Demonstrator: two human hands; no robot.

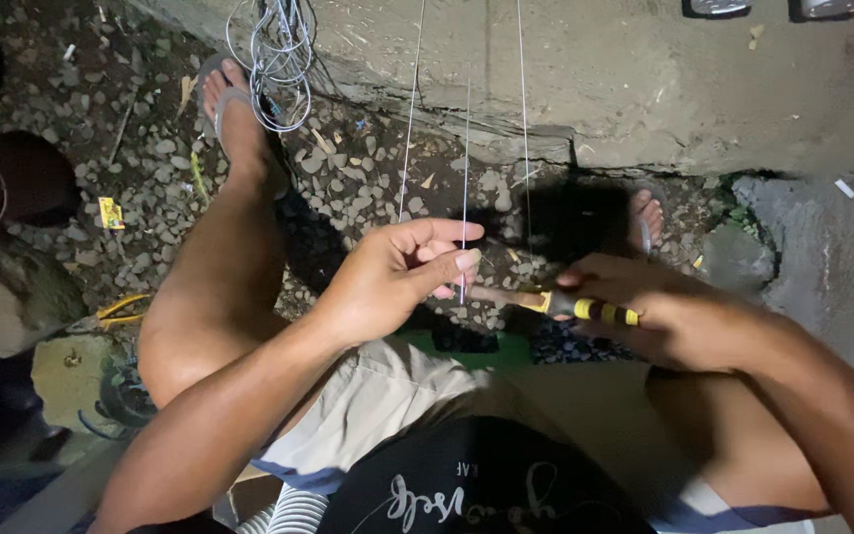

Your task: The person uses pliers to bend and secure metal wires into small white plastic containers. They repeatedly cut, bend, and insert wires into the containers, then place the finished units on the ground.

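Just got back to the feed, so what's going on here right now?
A seated person works over gravel beside a concrete slab. The left hand pinches a thin wire between thumb and fingers. The right hand grips a yellow-and-black tool pointed at that wire. More wires run upward, and a coil hangs near the left foot.

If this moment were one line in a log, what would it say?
left hand: pinches thin wire | right hand: grips yellow-and-black tool | wire coil: lies beside left foot | ground: gravel

Tool (585, 308) tip blurred — its handle mostly hidden inside right hand (674, 316).
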